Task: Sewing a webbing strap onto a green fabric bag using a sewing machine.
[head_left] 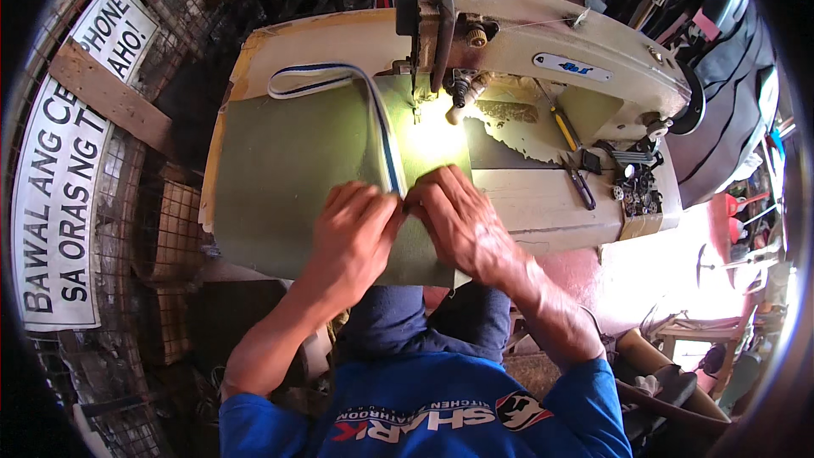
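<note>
A white strap with a dark blue stripe (384,144) loops on a large olive-green sheet of material (280,170) and runs down toward me. My left hand (354,233) and my right hand (454,220) nearly meet at the lower end of this strap, both with curled fingers gripping it over the sheet; the exact pinch is partly hidden by my knuckles. Behind them stands an industrial sewing machine (509,34), its lit presser foot (417,108) just right of the strap's loop, above my hands.
Right on the machine table (517,203) lie a yellow-handled tool (563,125), snips (581,187) and several small metal parts (638,188). A wire mesh wall with white signs (61,212) and a wooden board (110,97) stands left. Dark bags (721,102) sit at the right.
</note>
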